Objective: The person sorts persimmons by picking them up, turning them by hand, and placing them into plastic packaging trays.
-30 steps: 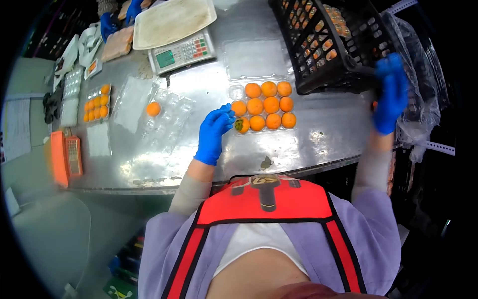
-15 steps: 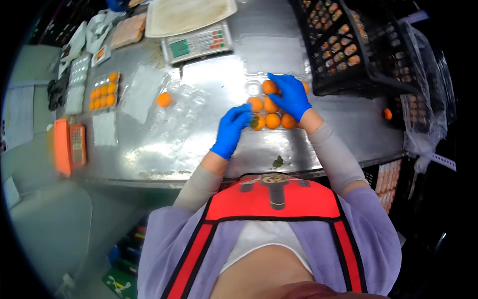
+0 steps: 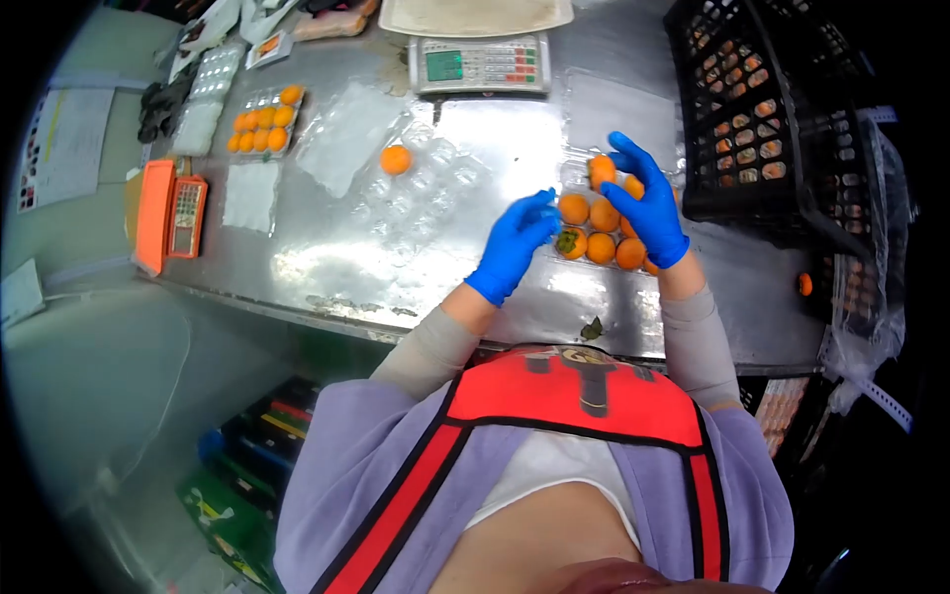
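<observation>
A clear plastic tray (image 3: pixel 582 182) holds several orange persimmons (image 3: pixel 601 247), one showing its green leafy calyx (image 3: pixel 571 243). My right hand (image 3: pixel 653 210), in a blue glove, is over the tray's right side. Its thumb and forefinger are spread, close to a persimmon (image 3: pixel 601 171) at the back left; I see no firm grip. My left hand (image 3: pixel 517 243), also blue-gloved, is at the tray's left edge, fingers stretched towards the fruit and slightly apart. Part of the fruit on the right is hidden under my right hand.
A scale (image 3: pixel 481 65) stands behind. Left are an empty clear tray (image 3: pixel 421 188), a single persimmon (image 3: pixel 396 159), a filled tray (image 3: pixel 265 124) and an orange-cased calculator (image 3: pixel 185 216). A black crate (image 3: pixel 727 193) is at right. A leaf (image 3: pixel 592 329) lies near the front edge.
The whole view has shifted, so the table things sit further right. My right hand has opened its fingers away from the back-left persimmon. My left hand has drawn slightly off the tray's edge.
</observation>
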### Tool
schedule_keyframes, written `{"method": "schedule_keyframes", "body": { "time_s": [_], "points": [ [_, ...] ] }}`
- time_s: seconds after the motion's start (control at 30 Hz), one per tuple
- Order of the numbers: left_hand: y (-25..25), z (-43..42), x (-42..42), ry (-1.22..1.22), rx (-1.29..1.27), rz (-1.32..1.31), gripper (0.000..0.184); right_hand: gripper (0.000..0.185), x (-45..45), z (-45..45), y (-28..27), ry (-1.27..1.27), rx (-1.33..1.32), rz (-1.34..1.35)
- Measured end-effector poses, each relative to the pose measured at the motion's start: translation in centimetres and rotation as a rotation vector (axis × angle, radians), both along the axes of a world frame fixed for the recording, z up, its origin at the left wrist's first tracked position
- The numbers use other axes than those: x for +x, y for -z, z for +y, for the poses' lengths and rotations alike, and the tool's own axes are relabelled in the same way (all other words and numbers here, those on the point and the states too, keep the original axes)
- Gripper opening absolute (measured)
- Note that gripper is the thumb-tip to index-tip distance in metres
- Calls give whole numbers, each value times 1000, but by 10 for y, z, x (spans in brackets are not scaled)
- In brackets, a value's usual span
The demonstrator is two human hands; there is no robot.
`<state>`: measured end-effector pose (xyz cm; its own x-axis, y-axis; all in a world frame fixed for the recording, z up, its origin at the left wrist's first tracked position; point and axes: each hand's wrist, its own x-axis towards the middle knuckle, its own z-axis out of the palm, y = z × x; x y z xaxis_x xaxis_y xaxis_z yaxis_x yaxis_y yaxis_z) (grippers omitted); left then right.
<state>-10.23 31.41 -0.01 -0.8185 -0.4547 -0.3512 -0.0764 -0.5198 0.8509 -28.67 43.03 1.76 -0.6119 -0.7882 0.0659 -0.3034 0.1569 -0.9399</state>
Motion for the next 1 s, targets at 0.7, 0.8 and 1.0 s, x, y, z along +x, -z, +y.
{"method": "schedule_keyframes", "body": {
  "time_s": [0.7, 0.8, 1.0],
  "points": [
    [-74, -6, -4, -99, -304, 349, 73, 60, 62, -4, -57, -194, -389, -498],
    [-72, -6, -4, -104, -154, 355, 73, 61, 65, -5, -58, -159, -365, -268],
    [-70, -2, -5, -101, -106, 348, 74, 59, 64, -15, -62, -157, -407, 149]
  ]
}}
